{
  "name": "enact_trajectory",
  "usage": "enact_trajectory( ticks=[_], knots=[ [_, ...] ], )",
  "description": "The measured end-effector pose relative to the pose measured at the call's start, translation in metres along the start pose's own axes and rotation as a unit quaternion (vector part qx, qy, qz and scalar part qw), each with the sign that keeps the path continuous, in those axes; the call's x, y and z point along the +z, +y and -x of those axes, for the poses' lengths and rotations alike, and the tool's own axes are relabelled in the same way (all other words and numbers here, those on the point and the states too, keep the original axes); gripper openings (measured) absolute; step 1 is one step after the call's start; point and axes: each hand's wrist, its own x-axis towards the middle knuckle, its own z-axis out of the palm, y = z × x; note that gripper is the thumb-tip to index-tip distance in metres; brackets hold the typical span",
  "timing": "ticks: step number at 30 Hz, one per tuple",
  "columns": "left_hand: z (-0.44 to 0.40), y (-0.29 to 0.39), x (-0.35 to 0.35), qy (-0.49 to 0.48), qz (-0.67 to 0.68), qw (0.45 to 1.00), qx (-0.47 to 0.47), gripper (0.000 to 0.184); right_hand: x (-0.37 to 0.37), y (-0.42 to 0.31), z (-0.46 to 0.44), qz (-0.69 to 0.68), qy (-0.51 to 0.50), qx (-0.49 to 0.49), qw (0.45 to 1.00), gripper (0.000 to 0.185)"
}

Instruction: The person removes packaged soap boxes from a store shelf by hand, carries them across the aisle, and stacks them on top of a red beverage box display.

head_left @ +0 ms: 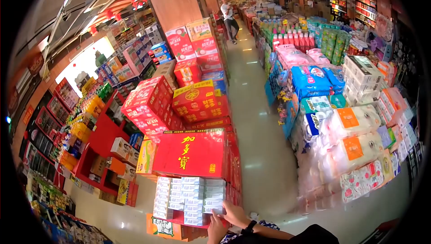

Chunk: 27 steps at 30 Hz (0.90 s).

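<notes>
Several small white-and-blue boxes (193,194) stand stacked in columns on a red surface, at the near end of the red carton pile. My right hand (236,215), with a dark band on its wrist, closes at the right end of a low box (213,209) in the right column. My left hand (217,229) is just below and left of it, fingers stretched up toward the same box's front; whether they touch it is unclear. Behind the small boxes lies a large red carton (202,154) with yellow characters.
More red cartons (150,105) rise behind, beside a pillar (168,1). To the right, across the aisle floor (258,154), are bagged tissue packs (354,120) and blue packs (310,80). Red shelving (107,136) with bottles stands left. A person (229,17) is far down the aisle.
</notes>
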Motion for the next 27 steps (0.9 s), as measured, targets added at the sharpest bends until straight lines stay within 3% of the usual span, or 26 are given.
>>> enact_trajectory(
  ticks=[1,4,6,10,13,16,17,20,22,25,27],
  knots=[
    [0.001,-0.010,-0.005,0.001,0.326,0.939,-0.111,0.080,-0.007,-0.006,0.002,0.001,0.001,-0.008,1.000,0.051],
    [-0.006,-0.037,-0.029,-0.030,0.608,0.768,-0.199,0.098,-0.021,-0.010,0.010,0.035,-0.036,0.015,0.999,0.049],
    [-0.005,-0.060,-0.056,-0.025,0.589,0.787,-0.183,0.100,-0.014,0.012,0.021,0.075,-0.055,0.036,0.995,0.047],
    [0.012,-0.073,-0.079,0.017,0.619,0.770,-0.150,0.097,-0.015,0.040,0.066,0.049,0.081,0.027,0.995,0.036],
    [0.037,-0.058,-0.068,0.110,0.607,0.781,-0.094,0.080,-0.031,0.017,0.120,0.099,0.131,0.100,0.981,0.031],
    [0.068,-0.050,-0.073,0.027,0.650,0.759,-0.035,0.056,-0.026,-0.009,0.187,0.117,0.184,0.169,0.961,0.031],
    [0.081,-0.051,-0.080,0.054,0.670,0.740,-0.017,0.040,-0.020,-0.013,0.211,0.112,0.188,0.185,0.958,0.031],
    [0.118,-0.028,-0.062,0.060,0.691,0.718,0.057,0.042,-0.004,-0.039,0.274,0.111,0.190,0.237,0.946,0.025],
    [0.138,-0.026,-0.076,-0.002,0.714,0.697,0.072,0.044,0.008,-0.050,0.307,0.130,0.176,0.281,0.934,0.023],
    [0.164,-0.024,-0.095,-0.005,0.728,0.677,0.111,0.046,0.020,-0.061,0.346,0.131,0.205,0.256,0.936,0.013],
    [0.170,-0.020,-0.103,0.009,0.729,0.664,0.165,0.048,0.027,-0.077,0.365,0.132,0.229,0.254,0.930,0.021]
  ],
)
